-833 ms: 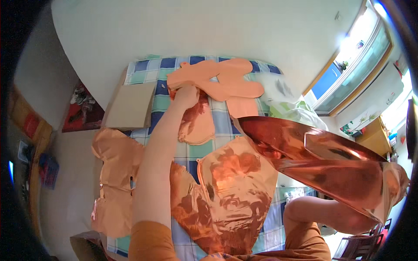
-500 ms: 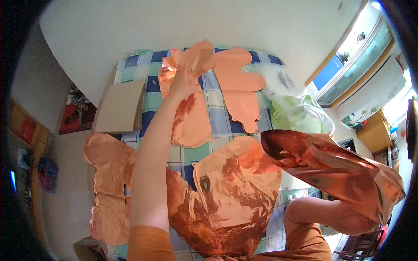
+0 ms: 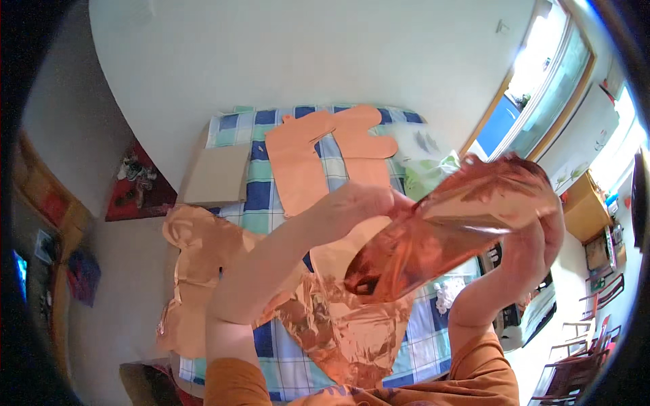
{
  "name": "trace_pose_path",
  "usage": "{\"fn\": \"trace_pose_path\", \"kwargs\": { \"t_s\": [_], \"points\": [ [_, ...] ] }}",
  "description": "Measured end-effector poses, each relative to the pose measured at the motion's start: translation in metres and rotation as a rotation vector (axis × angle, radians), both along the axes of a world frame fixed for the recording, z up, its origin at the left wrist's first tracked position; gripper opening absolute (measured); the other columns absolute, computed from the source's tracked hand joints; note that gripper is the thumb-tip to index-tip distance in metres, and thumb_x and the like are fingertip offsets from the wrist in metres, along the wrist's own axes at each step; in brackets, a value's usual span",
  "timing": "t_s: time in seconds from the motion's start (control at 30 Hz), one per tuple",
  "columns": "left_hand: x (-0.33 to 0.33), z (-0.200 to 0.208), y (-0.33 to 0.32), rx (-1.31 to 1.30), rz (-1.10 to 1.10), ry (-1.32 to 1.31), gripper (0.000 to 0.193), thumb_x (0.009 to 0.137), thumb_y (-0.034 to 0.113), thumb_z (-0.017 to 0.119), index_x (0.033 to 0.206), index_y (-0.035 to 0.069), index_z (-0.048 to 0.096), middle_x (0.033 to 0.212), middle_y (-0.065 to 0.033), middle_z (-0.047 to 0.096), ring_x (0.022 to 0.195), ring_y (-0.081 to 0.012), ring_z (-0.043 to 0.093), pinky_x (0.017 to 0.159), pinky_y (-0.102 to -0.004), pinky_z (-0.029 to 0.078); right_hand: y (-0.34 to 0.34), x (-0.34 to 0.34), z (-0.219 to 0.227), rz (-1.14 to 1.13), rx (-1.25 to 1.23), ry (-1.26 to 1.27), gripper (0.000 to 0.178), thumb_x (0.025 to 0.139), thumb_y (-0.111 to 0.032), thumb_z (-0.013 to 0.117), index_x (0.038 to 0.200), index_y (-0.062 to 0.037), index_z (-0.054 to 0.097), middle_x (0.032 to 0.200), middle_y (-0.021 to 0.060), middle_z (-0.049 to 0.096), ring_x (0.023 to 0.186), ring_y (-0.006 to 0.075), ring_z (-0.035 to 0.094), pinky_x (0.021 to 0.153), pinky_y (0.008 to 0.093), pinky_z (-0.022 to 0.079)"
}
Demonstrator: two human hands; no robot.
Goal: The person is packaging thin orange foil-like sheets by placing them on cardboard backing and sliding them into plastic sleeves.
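A shiny rose-gold foil balloon [image 3: 447, 233], flat and uninflated, is held up above the right side of the bed. My left hand [image 3: 372, 201] has its fingers closed at the balloon's left edge. At the other side my right hand [image 3: 544, 237] grips it, with some fingers hidden behind the foil. Below lies a large crumpled rose-gold foil balloon [image 3: 372, 331], partly covered by the raised one. Another flat foil balloon [image 3: 196, 271] spreads under my left forearm. Toward the wall lie a matte copper-coloured balloon [image 3: 294, 162] and a lobed one [image 3: 362, 139].
A checked blue, green and white sheet [image 3: 271, 372] covers the bed. A beige flat box [image 3: 218, 174] sits at its far left, and a clear and green plastic bag [image 3: 426, 172] at the far right. Wooden chairs [image 3: 575, 365] stand on the floor at right.
My left hand has left the balloons near the wall and come right to the held balloon's edge. My right hand has raised that balloon and brought it inward. The view has shifted.
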State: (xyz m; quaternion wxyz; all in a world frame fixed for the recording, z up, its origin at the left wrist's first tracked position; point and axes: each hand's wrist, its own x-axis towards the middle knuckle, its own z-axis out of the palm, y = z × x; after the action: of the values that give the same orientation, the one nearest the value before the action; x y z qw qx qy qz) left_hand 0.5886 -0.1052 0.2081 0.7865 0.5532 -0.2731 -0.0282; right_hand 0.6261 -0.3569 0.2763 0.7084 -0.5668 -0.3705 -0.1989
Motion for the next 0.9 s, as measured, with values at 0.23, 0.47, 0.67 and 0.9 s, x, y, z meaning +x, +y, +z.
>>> {"fn": "trace_pose_path", "kwargs": {
  "t_s": [0.23, 0.47, 0.67, 0.9],
  "points": [
    [-0.085, 0.043, -0.045, 0.117, 0.435, -0.004, 0.01, 0.088, 0.006, 0.068, 0.095, 0.001, 0.064, 0.088, -0.0033, 0.065, 0.082, -0.0081, 0.061, 0.073, -0.0228, 0.049, -0.023, -0.04, 0.051, 0.18, -0.232, 0.047, 0.017, 0.083, 0.001, 0.061, 0.1, 0.0056, 0.062, 0.089, 0.0064, 0.066, 0.082, 0.0109, 0.062, 0.075, 0.022, 0.049],
    [-0.149, 0.042, -0.073, 0.121, 0.754, -0.138, 0.007, 0.088, 0.006, 0.068, 0.085, 0.003, 0.062, 0.075, 0.0038, 0.059, 0.065, -0.0021, 0.049, 0.058, -0.0187, 0.039, -0.037, -0.053, 0.061, 0.064, -0.516, -0.246, 0.013, 0.09, -0.004, 0.059, 0.098, 0.003, 0.066, 0.089, 0.0029, 0.065, 0.08, 0.0099, 0.06, 0.076, 0.0234, 0.048],
    [-0.185, 0.047, -0.095, 0.045, 0.919, 0.0, 0.013, 0.094, 0.01, 0.059, 0.09, 0.0, 0.065, 0.071, 0.0042, 0.057, 0.066, -0.0002, 0.05, 0.058, -0.0183, 0.04, -0.042, -0.08, 0.063, 0.211, -0.516, -0.171, 0.017, 0.095, -0.009, 0.056, 0.099, 0.0043, 0.066, 0.084, 0.0024, 0.065, 0.078, 0.0078, 0.06, 0.076, 0.0229, 0.048],
    [-0.196, 0.051, -0.103, 0.14, 1.021, -0.09, 0.004, 0.089, 0.0, 0.062, 0.092, 0.0, 0.063, 0.084, 0.0002, 0.063, 0.08, -0.0055, 0.059, 0.072, -0.021, 0.047, -0.041, -0.101, 0.066, 0.21, -0.481, -0.098, 0.014, 0.094, -0.008, 0.058, 0.094, 0.0038, 0.066, 0.077, -0.0007, 0.062, 0.072, 0.0045, 0.055, 0.068, 0.0204, 0.045]
  ]
}}
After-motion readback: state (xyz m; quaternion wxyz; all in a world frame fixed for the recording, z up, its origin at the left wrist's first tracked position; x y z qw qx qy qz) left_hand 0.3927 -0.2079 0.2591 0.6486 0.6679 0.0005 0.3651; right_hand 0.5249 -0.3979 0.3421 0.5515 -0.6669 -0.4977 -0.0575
